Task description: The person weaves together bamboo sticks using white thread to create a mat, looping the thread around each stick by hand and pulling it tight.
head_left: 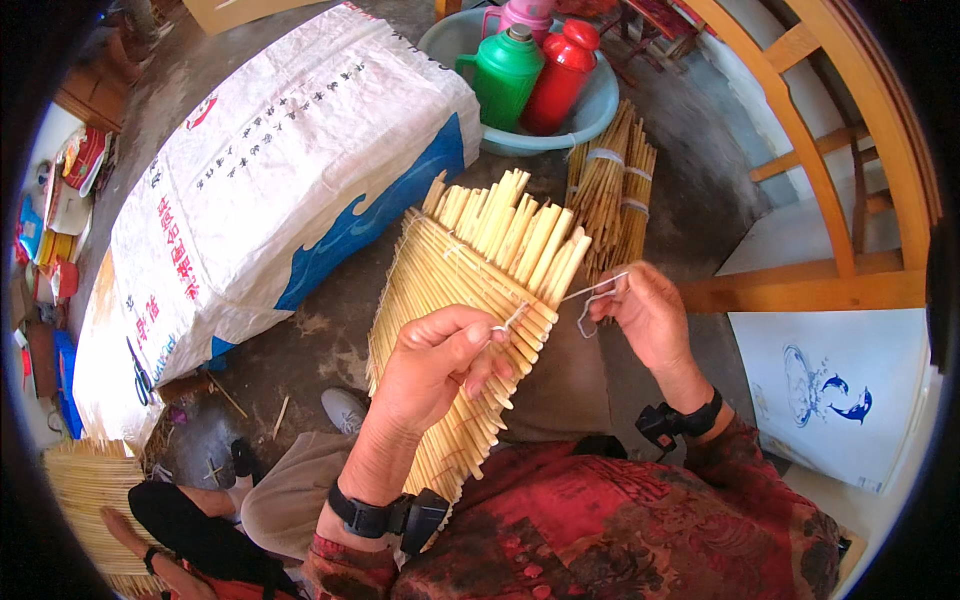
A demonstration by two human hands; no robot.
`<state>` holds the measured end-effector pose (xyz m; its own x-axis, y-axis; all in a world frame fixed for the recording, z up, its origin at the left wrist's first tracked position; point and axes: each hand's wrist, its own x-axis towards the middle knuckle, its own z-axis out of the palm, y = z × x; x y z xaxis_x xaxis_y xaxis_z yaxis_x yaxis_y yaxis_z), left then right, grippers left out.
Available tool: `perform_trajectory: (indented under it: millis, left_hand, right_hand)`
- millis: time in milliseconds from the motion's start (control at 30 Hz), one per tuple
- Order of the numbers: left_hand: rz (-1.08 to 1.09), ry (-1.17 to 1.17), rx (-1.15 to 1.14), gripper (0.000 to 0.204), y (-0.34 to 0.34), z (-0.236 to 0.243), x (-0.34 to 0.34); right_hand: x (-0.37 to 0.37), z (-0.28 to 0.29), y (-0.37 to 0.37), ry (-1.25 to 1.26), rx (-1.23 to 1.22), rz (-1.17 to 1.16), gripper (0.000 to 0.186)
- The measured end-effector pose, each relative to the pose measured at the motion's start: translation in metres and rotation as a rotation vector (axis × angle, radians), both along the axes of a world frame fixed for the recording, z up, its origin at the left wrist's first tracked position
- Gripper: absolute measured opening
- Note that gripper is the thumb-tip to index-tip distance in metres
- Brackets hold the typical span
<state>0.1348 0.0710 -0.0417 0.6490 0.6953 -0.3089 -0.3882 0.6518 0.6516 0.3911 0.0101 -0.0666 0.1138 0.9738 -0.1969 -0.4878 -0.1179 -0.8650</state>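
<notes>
Across my lap lies a mat of pale straw-coloured stalks (425, 295), laid side by side and bound with thin string. At its far edge, short stalk ends (505, 235) stick out in a thick, uneven row. My left hand (425, 370) is closed over the mat's near right part, thumb and forefinger pinching a white string (516, 314). To the right, off the mat, my right hand (650, 318) is closed on the string's other part. The string runs taut from the mat's right corner to those fingers, and a loose loop hangs below them.
A large white and blue woven sack (250, 180) stands at left, with dark scissors (138, 372) on it. Behind are a light-blue basin (520, 140) of vacuum flasks and tied stalk bundles (620, 190). A wooden frame (800, 290) rises at right. Another person's arm (150, 550) rests by a second mat (90, 500).
</notes>
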Motion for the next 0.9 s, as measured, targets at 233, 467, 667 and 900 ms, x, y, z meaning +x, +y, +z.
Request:
perform_trajectory:
  millis: [233,467,667,900]
  left_hand:
    - [0.193,-0.139,0.083,0.018,-0.024,-0.019,0.003]
    - [0.249,-0.144,0.063,0.020,-0.022,-0.012,0.007]
    - [0.372,-0.222,0.182,0.021,0.005,-0.010,0.004]
    - [0.539,-0.238,0.016,0.018,0.001,-0.010,-0.009]
  right_hand:
    - [-0.002,0.015,0.021,-0.131,-0.094,0.126,0.035]
    - [-0.027,0.032,0.056,-0.721,-0.164,0.367,0.046]
    - [-0.038,0.043,0.053,-0.749,-0.221,0.386,0.035]
    - [-0.035,0.048,0.051,-0.811,-0.228,0.393,0.035]
